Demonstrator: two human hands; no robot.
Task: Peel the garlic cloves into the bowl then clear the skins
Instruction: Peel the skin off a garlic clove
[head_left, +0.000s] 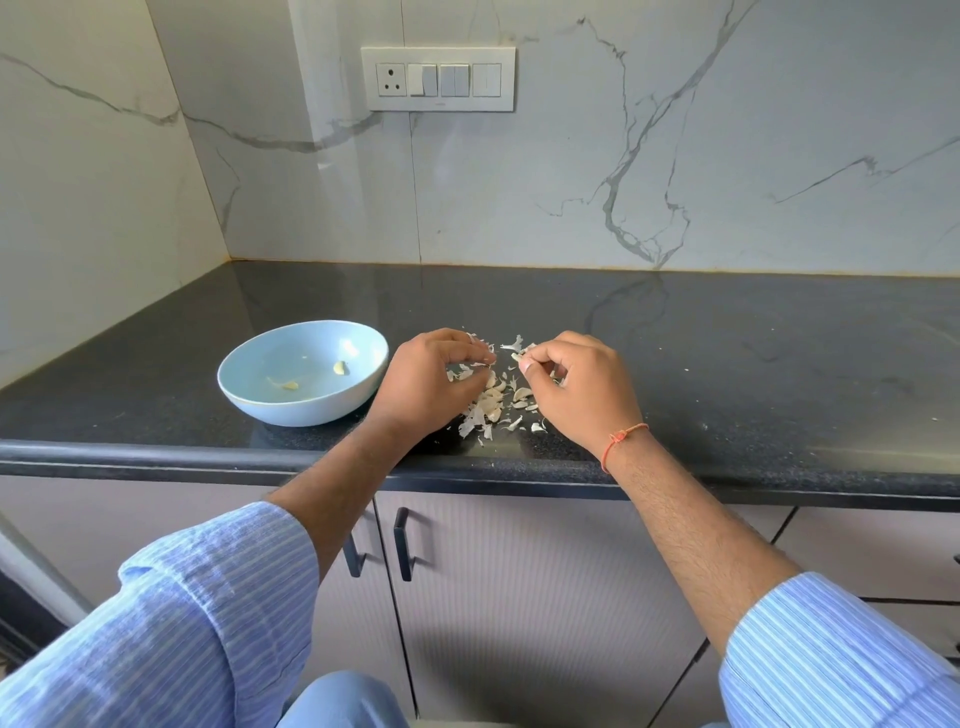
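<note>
On the dark table (727, 364), a pale blue bowl (249, 400) holds two peeled cloves (340, 368). Just right of the bowl, the left hand (426, 387) hovers with fingers curled, pinching what looks like a scrap of skin. Further right of the bowl, the right hand (582, 384) pinches a garlic clove (518, 356) between thumb and fingertips. Between the two hands lies a loose pile of unpeeled cloves and skins (493, 402). An orange thread (621, 441) circles the right wrist.
</note>
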